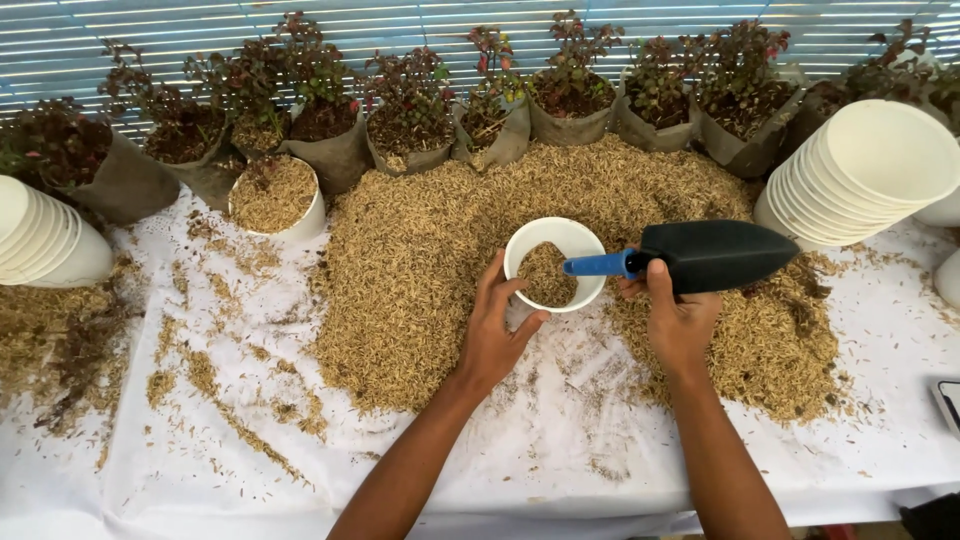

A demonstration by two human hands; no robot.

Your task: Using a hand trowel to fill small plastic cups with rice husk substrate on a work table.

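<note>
My left hand (493, 335) grips the near left side of a small round white plastic pot (555, 262), fingers curled up against its wall and thumb at the rim. My right hand (678, 318) is closed around the black plastic hand scoop with a blue handle tip (700, 256), holding it level just to the right of the pot, the blue end reaching over the pot's rim.

The white cloth-covered table (560, 440) spreads under everything, dusted with stray husks. On it lies the broad heap of tan rice husks (420, 250), filling the middle and running back to the plants; the pot sits at the heap's near edge, partly filled with the same husks. Along the far edge stands a row of red-and-green leafy plants in grey fabric grow bags (410, 110), in front of slatted blinds. At the right, a tilted stack of nested white plastic pots (860, 170) leans on its side; a similar stack of white pots (40, 240) lies at the left edge. Behind the heap on the left stands a single white pot filled to the top with husks (275, 195). A thinner scatter of husks and darker soil (60, 340) lies at the far left.
</note>
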